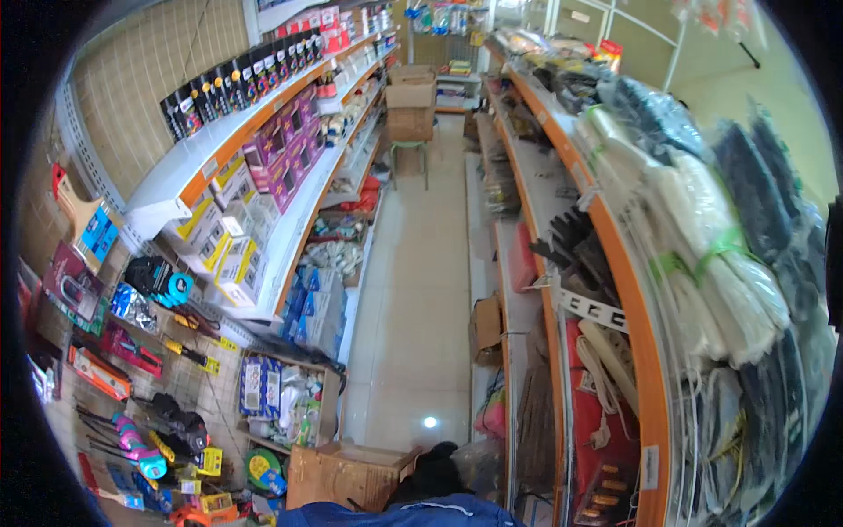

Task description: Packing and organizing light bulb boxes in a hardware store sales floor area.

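Both of my hands are out of view. Before me, at the bottom edge, shows blue clothing (408, 512) with a white cord, and a black item (438, 471) just above it. An opened cardboard box (342, 477) stands beside the black item on the floor side of the left shelving. A tiled aisle floor (421, 277) runs away from me between two rows of shelves, with a bright light reflection on it.
Left shelves (263, 99) hold spray cans and boxed goods; paintbrushes (95, 230) and tools hang nearby. Right shelves (612, 263) bear wrapped bundles (718, 244), black gloves (570, 240) and a white power cable (596, 382). Stacked cartons (411, 109) on a green stool (409, 146) narrow the aisle's far end.
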Available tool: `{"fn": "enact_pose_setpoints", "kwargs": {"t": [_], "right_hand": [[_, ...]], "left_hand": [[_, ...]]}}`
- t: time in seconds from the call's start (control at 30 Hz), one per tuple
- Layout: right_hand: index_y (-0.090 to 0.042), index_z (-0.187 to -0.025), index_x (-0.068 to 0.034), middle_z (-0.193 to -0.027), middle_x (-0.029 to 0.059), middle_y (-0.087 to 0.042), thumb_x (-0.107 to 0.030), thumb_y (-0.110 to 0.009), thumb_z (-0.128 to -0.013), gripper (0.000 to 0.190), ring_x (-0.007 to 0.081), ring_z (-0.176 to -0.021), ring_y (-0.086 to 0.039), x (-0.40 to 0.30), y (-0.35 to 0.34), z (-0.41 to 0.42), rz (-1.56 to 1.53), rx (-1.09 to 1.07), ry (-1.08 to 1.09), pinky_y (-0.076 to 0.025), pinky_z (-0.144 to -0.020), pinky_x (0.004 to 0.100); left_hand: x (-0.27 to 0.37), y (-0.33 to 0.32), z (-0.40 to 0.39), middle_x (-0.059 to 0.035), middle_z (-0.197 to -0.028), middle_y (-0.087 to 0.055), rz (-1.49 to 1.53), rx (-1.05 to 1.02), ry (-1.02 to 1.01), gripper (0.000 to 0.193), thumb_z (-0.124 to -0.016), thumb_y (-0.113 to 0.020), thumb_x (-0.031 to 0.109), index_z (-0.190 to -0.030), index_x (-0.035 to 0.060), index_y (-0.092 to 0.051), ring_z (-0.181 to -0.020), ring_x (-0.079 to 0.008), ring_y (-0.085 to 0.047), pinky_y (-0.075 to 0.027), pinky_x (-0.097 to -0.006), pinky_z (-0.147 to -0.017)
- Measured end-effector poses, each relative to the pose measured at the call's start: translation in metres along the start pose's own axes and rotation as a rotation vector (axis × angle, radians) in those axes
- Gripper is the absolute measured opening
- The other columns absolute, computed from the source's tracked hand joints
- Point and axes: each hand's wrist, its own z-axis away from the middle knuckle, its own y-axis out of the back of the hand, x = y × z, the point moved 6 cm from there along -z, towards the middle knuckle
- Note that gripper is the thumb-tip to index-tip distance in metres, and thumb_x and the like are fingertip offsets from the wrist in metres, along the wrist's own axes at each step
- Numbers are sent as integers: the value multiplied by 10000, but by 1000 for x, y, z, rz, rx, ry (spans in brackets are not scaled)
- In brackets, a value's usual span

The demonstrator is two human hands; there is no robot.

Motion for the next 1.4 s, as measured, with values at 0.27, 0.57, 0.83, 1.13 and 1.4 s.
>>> {"fn": "enact_pose_setpoints", "kwargs": {"t": [0.27,0.57,0.83,1.13,1.4], "right_hand": [[-516,-1129,-24,-1009,148,-569,-180,-494,-887,289,253,-945,-548,-36,-61,-88,102,-177,-1,-436,-813,340],[-537,-1090,-22,-960,130,-577,-175,-499,-881,263,236,-900,-562,-196,-113,-294,276,-296,126,-451,-777,334],[-555,-1056,-20,-917,114,-585,-171,-504,-875,241,222,-860,-574,-329,-198,-427,354,-454,179,-465,-745,329],[-576,-1018,-19,-869,97,-594,-166,-510,-869,220,206,-815,-588,-466,-236,-637,512,-532,188,-481,-709,323],[-595,-983,-17,-826,81,-601,-162,-514,-864,204,192,-776,-601,-617,-301,-881,660,-633,249,-494,-677,318]], "left_hand": [[-46,36,-6,-219,-1382,-184,19,-170,-264,919,-681,-575,624,-1347,94,-228,-1261,-365,-164,-168,-462,-1032],[-109,154,-126,-208,-1361,-275,8,-220,-646,826,-715,-556,599,-1323,93,-318,-1237,-363,-265,-231,-450,-1019],[-181,290,-179,-199,-1342,-356,-63,-359,-895,751,-745,-539,577,-1302,92,-399,-1215,-361,-356,-287,-439,-1007],[-84,581,-500,-207,-1167,-530,-4,139,-29,470,-863,-479,386,-1184,43,-505,-1071,-359,-507,-400,-431,-910],[-59,707,-531,-190,-1044,-585,265,262,-1,321,-899,-453,271,-1060,23,-577,-988,-329,-551,-427,-388,-850]]}}
